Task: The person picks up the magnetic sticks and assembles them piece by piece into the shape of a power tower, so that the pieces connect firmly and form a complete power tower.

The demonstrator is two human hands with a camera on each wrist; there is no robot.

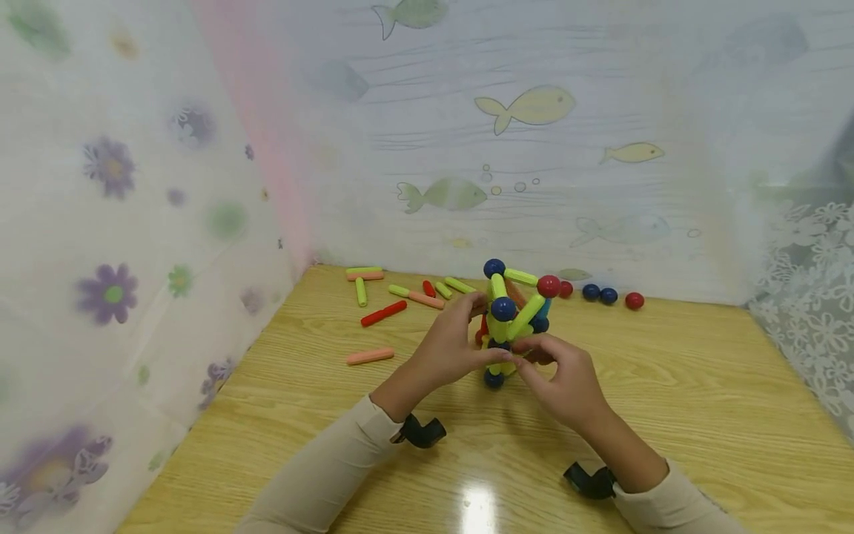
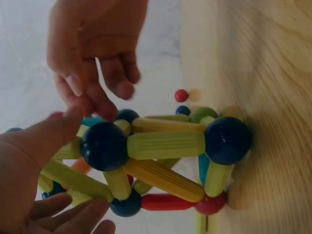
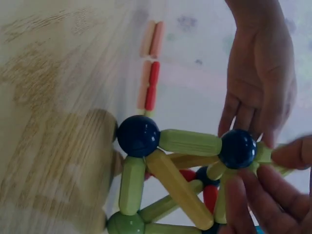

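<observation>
A tower of magnetic sticks and balls (image 1: 502,310) stands upright on the table between both hands, with yellow-green, orange, red and blue sticks joined by mostly dark blue balls. My left hand (image 1: 448,345) grips it from the left. In the left wrist view its thumb lies by a mid-height blue ball (image 2: 104,146), and its fingers reach round a lower one (image 2: 126,204). From the right, my right hand (image 1: 563,378) pinches with bent thumb and fingers at that mid-height blue ball (image 3: 237,148). A red ball (image 1: 548,286) sits at the tower's upper right corner.
Loose yellow-green, orange and red sticks (image 1: 383,313) lie at the left and back left of the wooden table (image 1: 667,415). Loose blue balls (image 1: 591,292) and red balls (image 1: 634,300) line the back right edge. Patterned cloth walls (image 1: 427,133) rise behind and beside the table.
</observation>
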